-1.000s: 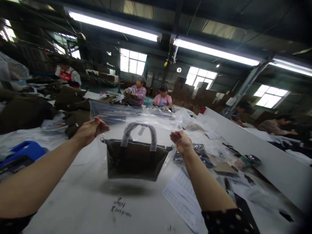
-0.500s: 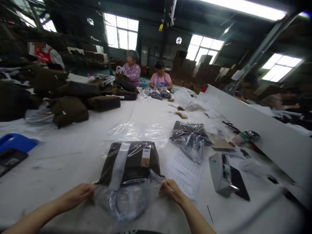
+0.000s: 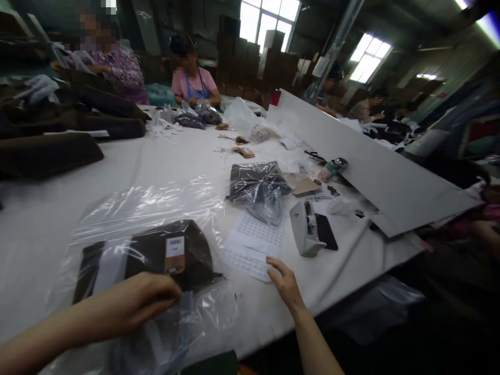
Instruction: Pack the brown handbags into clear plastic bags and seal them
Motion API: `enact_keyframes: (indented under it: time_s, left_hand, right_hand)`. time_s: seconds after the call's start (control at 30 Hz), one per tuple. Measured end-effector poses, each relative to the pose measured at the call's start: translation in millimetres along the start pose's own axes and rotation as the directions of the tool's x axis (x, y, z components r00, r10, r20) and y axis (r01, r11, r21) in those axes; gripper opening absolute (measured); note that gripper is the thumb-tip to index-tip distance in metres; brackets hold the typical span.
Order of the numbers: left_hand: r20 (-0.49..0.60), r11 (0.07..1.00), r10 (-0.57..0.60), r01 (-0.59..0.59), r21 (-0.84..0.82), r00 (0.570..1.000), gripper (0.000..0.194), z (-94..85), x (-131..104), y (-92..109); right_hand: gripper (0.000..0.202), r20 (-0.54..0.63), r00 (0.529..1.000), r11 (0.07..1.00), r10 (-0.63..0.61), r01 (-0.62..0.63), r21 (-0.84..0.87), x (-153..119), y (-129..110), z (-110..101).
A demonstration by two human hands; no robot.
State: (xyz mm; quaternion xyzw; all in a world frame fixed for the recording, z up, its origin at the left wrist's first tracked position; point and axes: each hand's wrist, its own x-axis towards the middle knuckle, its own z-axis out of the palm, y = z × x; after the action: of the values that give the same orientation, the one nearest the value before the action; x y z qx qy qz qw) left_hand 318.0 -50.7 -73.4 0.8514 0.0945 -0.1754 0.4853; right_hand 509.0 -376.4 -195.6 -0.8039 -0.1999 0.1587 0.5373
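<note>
While our left hand point(image 3: 136, 304) is pinching the clear bag point(image 3: 148, 219) at lower left, with the brown handbag point(image 3: 152, 258) already lying inside it on the table point(image 3: 187, 161), our right hand point(image 3: 285, 284) is hovering spread beside the label sheet point(image 3: 253, 245), the bag's mouth seemingly unsealed.

Dim workshop, bright windows point(image 3: 269, 18) behind a long white table point(image 3: 164, 156)

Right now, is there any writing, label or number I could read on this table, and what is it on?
No text here reads clearly.
Tag on the bagged dark handbag: print like a barcode, too blurred.
Printed sheet by the right hand: rows of tiny marks, too small.
Small tin near the white board: colours only, unreadable.
</note>
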Motion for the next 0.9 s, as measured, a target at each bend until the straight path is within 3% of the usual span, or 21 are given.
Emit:
enact_keyframes:
  time_s: [0.03,0.07,0.1,0.13,0.2,0.3,0.4,0.63,0.7,0.8,0.9]
  left_hand:
    - [0.044,0.998,0.070,-0.070,-0.002,0.997,0.025,1.0,30,20]
    - [0.015,0.995,0.078,-0.077,-0.063,0.997,0.028,4.6,62,35]
    - [-0.080,0.986,0.035,-0.047,-0.159,0.996,0.034,10.8,94,42]
    - [-0.171,0.964,-0.086,0.039,-0.262,0.981,0.042,18.8,123,44]
    - [-0.243,0.929,-0.251,0.162,-0.332,0.937,0.058,37.5,172,33]
    - [-0.228,0.885,-0.403,0.313,-0.345,0.886,0.072,60.7,212,6]
    - [-0.183,0.857,-0.459,0.380,-0.349,0.869,0.072,70.4,223,-6]
    - [0.018,0.796,-0.445,0.405,-0.450,0.895,0.037,80.0,221,5]
    - [0.046,0.766,-0.447,0.409,-0.496,0.893,0.037,84.3,217,6]
    - [0.101,0.717,-0.443,0.419,-0.557,0.891,0.038,91.0,209,5]
    - [0.147,0.710,-0.410,0.416,-0.568,0.900,0.033,98.5,200,7]
  right_hand:
    - [0.039,-0.103,0.994,0.992,-0.043,0.030,-0.126,3,9,3]
    - [0.048,-0.149,0.984,0.969,-0.093,0.055,-0.240,6,17,7]
    - [0.058,-0.152,0.980,0.939,-0.131,0.073,-0.335,7,25,11]
    - [0.065,-0.140,0.979,0.911,-0.150,0.082,-0.404,7,32,14]
    - [0.071,-0.124,0.981,0.879,-0.151,0.076,-0.471,3,44,17]
    - [0.068,-0.129,0.983,0.879,-0.132,0.056,-0.474,-4,55,12]
    - [0.063,-0.098,0.987,0.888,-0.130,0.072,-0.455,-4,60,4]
    - [0.051,-0.080,0.987,0.914,-0.141,0.099,-0.393,-2,56,-20]
    - [0.040,-0.183,0.972,0.920,-0.149,0.068,-0.385,-12,51,-26]
    - [0.017,-0.398,0.917,0.940,-0.037,-0.103,-0.325,-33,39,-28]
    - [0.017,-0.426,0.903,0.944,0.059,-0.189,-0.271,-49,27,-23]
